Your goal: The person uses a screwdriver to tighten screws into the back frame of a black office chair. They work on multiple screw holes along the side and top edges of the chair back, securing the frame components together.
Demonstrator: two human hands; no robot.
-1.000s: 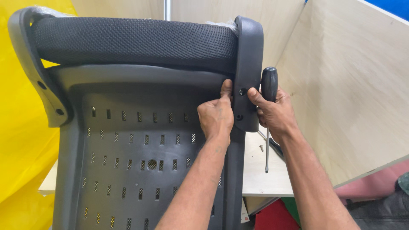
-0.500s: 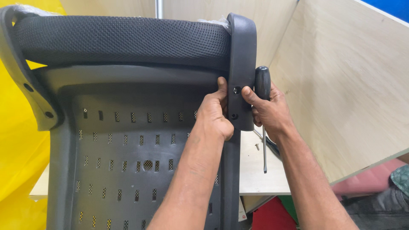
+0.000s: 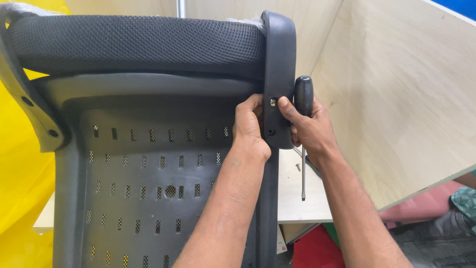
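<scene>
A grey plastic chair shell (image 3: 148,168) with slotted holes stands on edge, its black mesh cushion (image 3: 134,44) along the top. A black armrest bracket (image 3: 278,74) runs down its right side with a brass screw (image 3: 272,102) set in it. My left hand (image 3: 249,126) grips the shell edge beside the bracket, fingertips by the screw. My right hand (image 3: 308,126) holds a black-handled screwdriver (image 3: 303,104) upright, shaft pointing down, while its thumb presses the bracket next to the screw.
A pale wooden worktop (image 3: 297,198) lies below the hands with a loose screw (image 3: 298,167) on it. A plywood panel (image 3: 396,99) rises at the right. Yellow sheeting (image 3: 20,198) hangs at the left. A second bracket (image 3: 29,114) sits on the shell's left side.
The view has shifted so the chair sits slightly further left in the frame. My left fingers have drawn back from the bracket, uncovering the screw. Both hands stay at the bracket.
</scene>
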